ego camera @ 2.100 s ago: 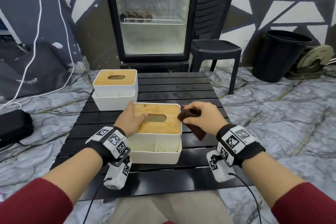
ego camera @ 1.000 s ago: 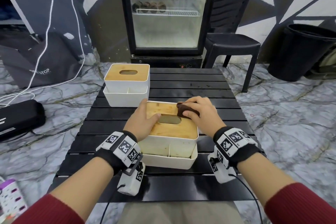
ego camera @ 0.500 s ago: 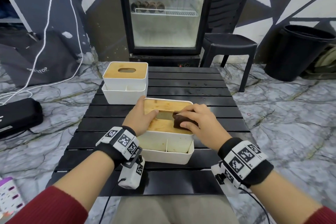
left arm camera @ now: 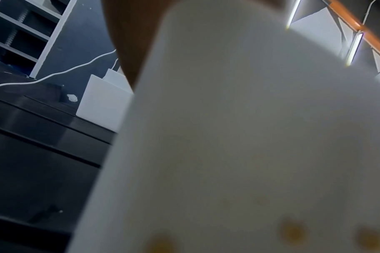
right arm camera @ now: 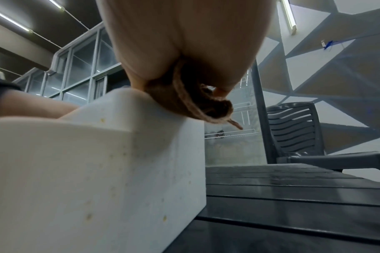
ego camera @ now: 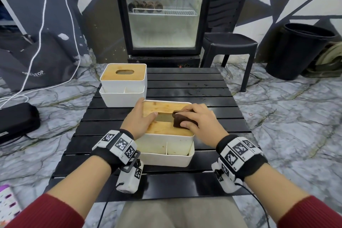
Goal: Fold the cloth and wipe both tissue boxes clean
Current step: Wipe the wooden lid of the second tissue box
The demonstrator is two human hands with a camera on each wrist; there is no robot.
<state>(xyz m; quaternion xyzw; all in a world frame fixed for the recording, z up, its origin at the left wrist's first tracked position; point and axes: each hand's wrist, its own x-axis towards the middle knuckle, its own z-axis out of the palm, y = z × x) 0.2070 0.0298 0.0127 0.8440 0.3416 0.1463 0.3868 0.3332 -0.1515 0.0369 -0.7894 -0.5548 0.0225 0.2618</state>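
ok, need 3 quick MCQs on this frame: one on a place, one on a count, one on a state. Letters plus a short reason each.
1. Where is the brown cloth?
A. on the near tissue box's wooden lid
B. on the far tissue box
C. on the floor

2. How many tissue boxes stand on the black table?
A. one
B. two
C. three

3. What is the left hand doing?
A. hanging idle off the table
B. gripping the cloth
C. resting on the near box's lid, thumb by the slot

Answers:
1 A, the right hand holds the cloth bunched against that lid beside the slot.
2 B, one box is near and one at the far left.
3 C, the head view shows it laid over the lid's left edge, holding nothing.
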